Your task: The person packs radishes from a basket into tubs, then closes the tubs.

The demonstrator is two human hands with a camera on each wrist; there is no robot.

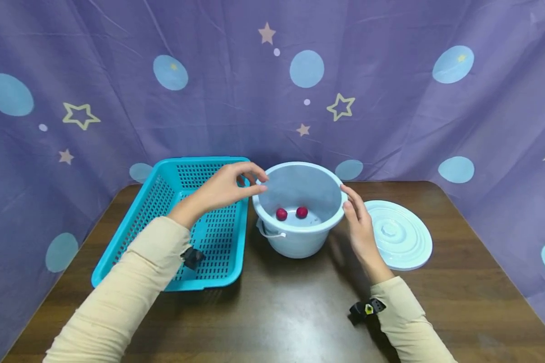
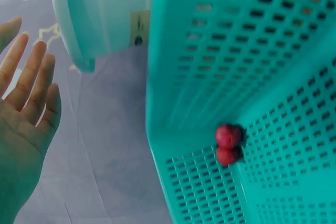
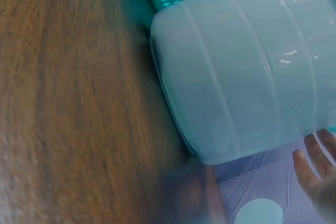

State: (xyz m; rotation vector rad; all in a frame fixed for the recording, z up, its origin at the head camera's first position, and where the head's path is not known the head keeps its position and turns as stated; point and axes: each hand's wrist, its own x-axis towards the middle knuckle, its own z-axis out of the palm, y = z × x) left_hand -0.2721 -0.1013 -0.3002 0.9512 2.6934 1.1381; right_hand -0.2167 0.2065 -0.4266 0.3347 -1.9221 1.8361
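Observation:
My left hand (image 1: 229, 186) hangs over the right edge of the teal basket (image 1: 243, 242), close to the bucket's left rim. Its thumb and fingers are apart with nothing between them. Two round red fruits (image 2: 228, 142) sit in a corner of the basket in the left wrist view. The pale blue bucket (image 1: 295, 244) stands upright, with two small round red fruits (image 1: 302, 212) on its floor. My right hand (image 1: 361, 227) rests its extended fingers against the bucket's right rim. In the right wrist view its fingers (image 3: 310, 169) show beside the bucket's wall.
A round pale blue lid (image 1: 404, 242) lies flat on the wooden table (image 1: 295, 312), right of the bucket. The bucket's wire handle (image 1: 270, 235) hangs down at its left front. Behind the table hangs a purple curtain (image 1: 236, 101) with stars and dots.

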